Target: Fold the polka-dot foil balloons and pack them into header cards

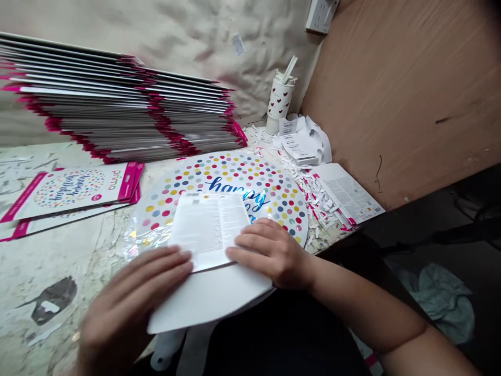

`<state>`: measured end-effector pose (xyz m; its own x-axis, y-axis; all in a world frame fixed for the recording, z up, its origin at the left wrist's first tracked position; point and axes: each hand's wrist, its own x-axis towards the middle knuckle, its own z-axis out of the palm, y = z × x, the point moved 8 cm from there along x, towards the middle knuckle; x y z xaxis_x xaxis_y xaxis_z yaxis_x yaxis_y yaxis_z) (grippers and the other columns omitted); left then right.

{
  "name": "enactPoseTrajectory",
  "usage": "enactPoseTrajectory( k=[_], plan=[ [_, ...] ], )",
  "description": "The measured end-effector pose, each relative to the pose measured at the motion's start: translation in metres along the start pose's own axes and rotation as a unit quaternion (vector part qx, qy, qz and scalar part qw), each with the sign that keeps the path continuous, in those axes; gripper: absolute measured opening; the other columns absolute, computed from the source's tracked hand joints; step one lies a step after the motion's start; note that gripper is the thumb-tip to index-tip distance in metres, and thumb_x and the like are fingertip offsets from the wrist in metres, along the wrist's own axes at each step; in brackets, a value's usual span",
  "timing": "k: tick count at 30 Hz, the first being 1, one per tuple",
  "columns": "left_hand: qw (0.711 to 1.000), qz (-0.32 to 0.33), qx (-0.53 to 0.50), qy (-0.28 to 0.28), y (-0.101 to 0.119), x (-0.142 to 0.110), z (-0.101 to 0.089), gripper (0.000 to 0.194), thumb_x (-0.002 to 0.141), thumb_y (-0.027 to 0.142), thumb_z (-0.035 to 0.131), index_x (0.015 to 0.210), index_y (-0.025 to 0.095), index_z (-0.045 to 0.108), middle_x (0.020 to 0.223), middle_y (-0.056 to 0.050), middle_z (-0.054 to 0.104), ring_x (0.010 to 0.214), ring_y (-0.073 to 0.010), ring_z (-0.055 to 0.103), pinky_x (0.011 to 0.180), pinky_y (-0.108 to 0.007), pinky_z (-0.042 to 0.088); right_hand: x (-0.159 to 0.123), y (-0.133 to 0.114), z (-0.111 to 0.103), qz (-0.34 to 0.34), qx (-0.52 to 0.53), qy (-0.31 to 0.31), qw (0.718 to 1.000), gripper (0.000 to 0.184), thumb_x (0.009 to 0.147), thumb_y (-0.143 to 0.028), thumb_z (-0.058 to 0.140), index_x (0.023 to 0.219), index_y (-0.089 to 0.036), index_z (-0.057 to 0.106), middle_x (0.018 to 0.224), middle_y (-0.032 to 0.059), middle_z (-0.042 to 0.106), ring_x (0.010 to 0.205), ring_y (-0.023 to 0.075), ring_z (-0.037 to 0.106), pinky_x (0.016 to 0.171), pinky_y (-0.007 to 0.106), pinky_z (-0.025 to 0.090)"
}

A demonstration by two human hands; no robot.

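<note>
A round foil balloon (289, 201) with coloured dots and blue "happy" lettering lies flat on the table before me. On top of it is a white printed leaflet (207, 230) with small text. Under the leaflet's near edge shows a plain white sheet (213, 296) with a curved edge. My left hand (136, 292), slightly blurred, is closed at the left side of these, its thumb hidden. From the right, my right hand (272, 250) grips the leaflet and sheet, fingers on top and thumb out of sight. White balloon tails (195, 347) hang below the sheet.
A tall stack of pink-edged packs (152, 115) leans by the wall. Several flat "happy birthday" packs (74, 190) lie left. At right are a heart-patterned tumbler (279, 99), label sheets (299, 141), paper scraps (319, 203) and a printed card (348, 190) near the table edge.
</note>
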<state>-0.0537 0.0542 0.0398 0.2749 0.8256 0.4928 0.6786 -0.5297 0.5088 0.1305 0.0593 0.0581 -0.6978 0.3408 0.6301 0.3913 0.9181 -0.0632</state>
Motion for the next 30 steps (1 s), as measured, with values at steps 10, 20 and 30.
enactPoseTrajectory(
  k=[10,20,30],
  plan=[
    [0.972,0.118,0.164,-0.121,0.024,-0.062,0.068,0.026,0.081,0.021,0.052,0.105,0.017,0.062,0.116,-0.010,0.062,0.114,-0.0277,0.051,0.093,-0.041,0.046,-0.054,-0.019,0.061,0.056,0.046,-0.146,0.987,0.022,0.087,-0.025,0.049,0.099,-0.011,0.063,0.108,0.0125,0.063,0.100,0.0248,0.055,0.083,0.039,0.046],
    [0.988,-0.042,0.092,-0.113,-0.009,-0.028,0.073,0.026,0.084,0.021,0.042,0.105,0.021,0.059,0.101,-0.009,0.062,0.091,-0.0225,0.058,0.081,-0.038,0.047,-0.024,0.007,0.085,0.135,0.081,-0.285,0.946,0.043,0.082,-0.024,0.056,0.124,-0.018,0.047,0.132,0.0139,0.046,0.123,0.0266,0.041,0.097,0.043,0.038],
    [0.912,-0.346,-0.204,-0.084,-0.018,-0.056,0.039,0.023,0.079,0.041,0.056,0.072,0.019,0.057,0.060,0.000,0.056,0.053,-0.0132,0.051,0.049,-0.024,0.042,0.006,-0.017,0.072,0.023,-0.116,-0.161,0.980,0.029,0.087,-0.009,0.038,0.105,-0.003,0.060,0.102,0.0219,0.066,0.083,0.0255,0.065,0.063,0.037,0.052]
  ],
)
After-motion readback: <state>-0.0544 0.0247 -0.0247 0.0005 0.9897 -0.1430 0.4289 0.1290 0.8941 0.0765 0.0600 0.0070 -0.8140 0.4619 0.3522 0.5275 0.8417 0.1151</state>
